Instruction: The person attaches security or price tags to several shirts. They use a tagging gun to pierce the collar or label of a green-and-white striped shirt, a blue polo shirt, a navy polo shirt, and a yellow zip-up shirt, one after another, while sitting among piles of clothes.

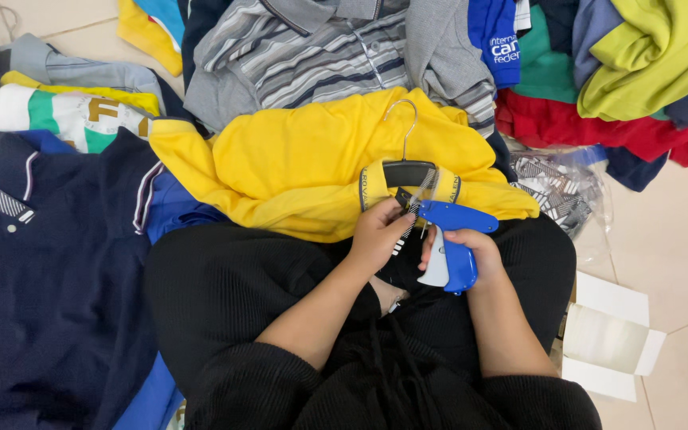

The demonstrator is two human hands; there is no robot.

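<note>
A yellow polo shirt [304,159] on a black hanger [408,171] lies across my lap and the floor. My right hand [471,247] grips a blue tagging gun [451,239], its tip pointing left toward the shirt's collar. My left hand [377,232] pinches a small striped tag [409,211] at the collar, right against the gun's tip. Both hands rest over my black-clothed legs.
Navy polo shirts [49,271] lie at the left. A grey striped shirt [320,56] and a heap of red, green and blue clothes [623,87] sit behind. A clear bag of tags [559,187] and an open white box [611,334] are at the right on tile floor.
</note>
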